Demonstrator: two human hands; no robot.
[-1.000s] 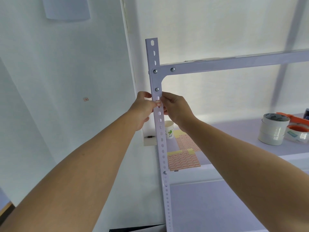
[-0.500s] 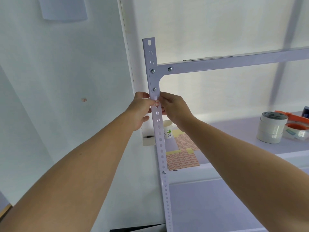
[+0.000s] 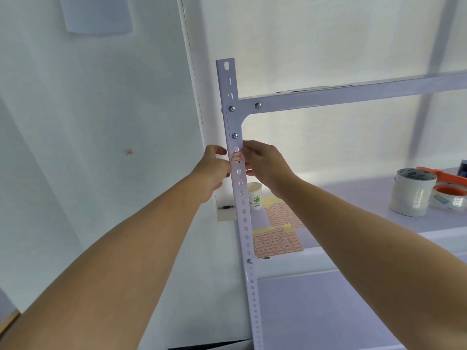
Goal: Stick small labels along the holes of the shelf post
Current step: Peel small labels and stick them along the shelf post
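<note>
Two small labels (image 3: 236,156) sit on the shelf post (image 3: 247,233), flanked by the left hand (image 3: 214,168) and right hand (image 3: 262,162), fingers curled at its edges; what either grip clasps cannot be told. Right of the post stand a paper cup (image 3: 255,199), label sheets (image 3: 275,242) and tape rolls (image 3: 410,195).

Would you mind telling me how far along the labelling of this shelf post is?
Early on. Done: red-edged labels sit on the shelf post just under the bracket. In hand: the left hand and right hand flank those labels, fingers at the post's edges. Left: the holes below are bare, and label sheets wait on the shelf.
</note>
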